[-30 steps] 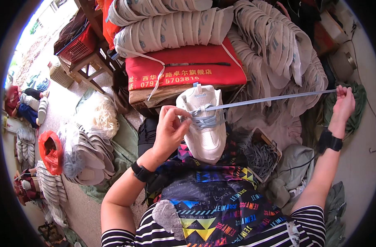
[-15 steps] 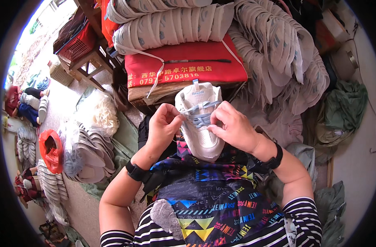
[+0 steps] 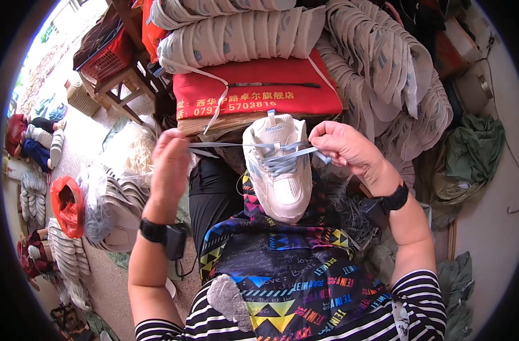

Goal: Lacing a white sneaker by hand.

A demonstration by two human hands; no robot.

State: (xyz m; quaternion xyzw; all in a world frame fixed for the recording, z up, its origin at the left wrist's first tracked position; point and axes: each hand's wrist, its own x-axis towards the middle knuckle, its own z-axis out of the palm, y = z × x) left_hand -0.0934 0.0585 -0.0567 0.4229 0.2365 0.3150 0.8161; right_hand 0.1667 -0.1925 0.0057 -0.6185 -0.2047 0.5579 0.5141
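A white shoe upper point(image 3: 275, 165) stands toe toward me, its heel against the wooden stand's edge, with pale blue lacing across its front. My left hand point(image 3: 171, 165), slightly blurred, is closed on one end of the shoelace point(image 3: 220, 145), which runs taut sideways from the upper. On the other side my right hand point(image 3: 347, 145) pinches the shoelace near the upper's right edge, a short loose piece hanging below the fingers. A patterned apron point(image 3: 293, 267) lies beneath the toe.
Stacked shoe uppers point(image 3: 237, 42) sit on a red cloth point(image 3: 254, 91) over the wooden stand point(image 3: 214, 128), with a thin dark tool point(image 3: 273, 85) in front. More uppers point(image 3: 379, 62) pile at right. Loose laces point(image 3: 353, 219) hang near my right wrist. A red plastic bag point(image 3: 67, 206) lies left.
My left hand has swung out to the left, drawing the shoelace straight. My right hand has moved slightly right and up from the lacing, now pinching lace beside the upper.
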